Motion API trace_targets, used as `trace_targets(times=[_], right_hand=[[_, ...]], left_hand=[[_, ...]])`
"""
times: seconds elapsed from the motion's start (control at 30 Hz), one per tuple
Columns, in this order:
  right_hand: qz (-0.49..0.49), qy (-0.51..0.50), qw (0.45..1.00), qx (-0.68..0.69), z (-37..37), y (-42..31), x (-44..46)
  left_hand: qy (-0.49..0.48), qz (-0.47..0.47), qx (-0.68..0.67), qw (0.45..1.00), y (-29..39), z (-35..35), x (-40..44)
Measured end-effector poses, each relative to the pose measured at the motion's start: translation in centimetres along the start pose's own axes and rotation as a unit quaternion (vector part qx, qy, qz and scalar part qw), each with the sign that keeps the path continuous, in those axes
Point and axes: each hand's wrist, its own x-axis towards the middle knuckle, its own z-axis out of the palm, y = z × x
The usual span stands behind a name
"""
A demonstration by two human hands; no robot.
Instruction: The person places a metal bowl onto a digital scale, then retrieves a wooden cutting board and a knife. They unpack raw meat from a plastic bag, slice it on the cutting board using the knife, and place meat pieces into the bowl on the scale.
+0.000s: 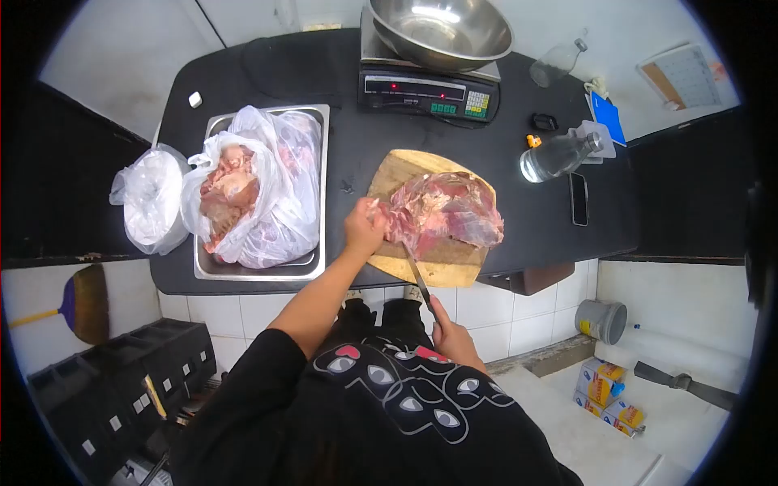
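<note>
A large piece of raw meat (446, 209) lies on a wooden cutting board (438, 272) near the table's front edge. My left hand (365, 227) is closed on the left end of the meat, gripping its edge. In my right hand (454, 336) is a knife (419, 278), held by its handle below the board. The blade points up and away from me, and its tip meets the meat's lower left edge. Left of the board, a metal tray (322, 194) holds plastic bags, one of them an open bag of raw meat (229, 194).
Behind the board stands a digital scale (425, 95) carrying a steel bowl (442, 32). A glass bottle (559, 158) and a phone (579, 199) are at the right. A white plastic-wrapped stack (152, 198) sits at the table's left edge. Black crates (121, 389) stand on the floor.
</note>
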Motion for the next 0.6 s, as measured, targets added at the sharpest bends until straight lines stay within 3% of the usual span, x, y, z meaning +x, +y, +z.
trace_targets(times=[0.03,0.13,0.23,0.5,0.6], right_hand=[[-0.021,0.023,0.999,0.012,-0.1,0.0,0.2],[-0.050,0.066,0.996,0.038,0.1,-0.1,0.5],[-0.046,0.061,0.997,0.027,-0.1,-1.1,1.9],[-0.011,-0.022,0.999,-0.045,-4.8,-0.7,-0.8],[-0.038,0.016,0.999,-0.017,-5.0,-0.5,-0.4]], left_hand=[[-0.005,-0.058,-0.044,0.997,0.3,-0.4,0.1],[-0.096,-0.051,-0.036,0.993,1.2,-3.1,-0.7],[-0.181,-0.127,0.011,0.975,2.7,-4.4,-1.4],[-0.271,-0.138,0.118,0.945,2.8,-4.6,0.8],[-0.272,-0.109,0.171,0.941,3.4,-5.0,0.4]])
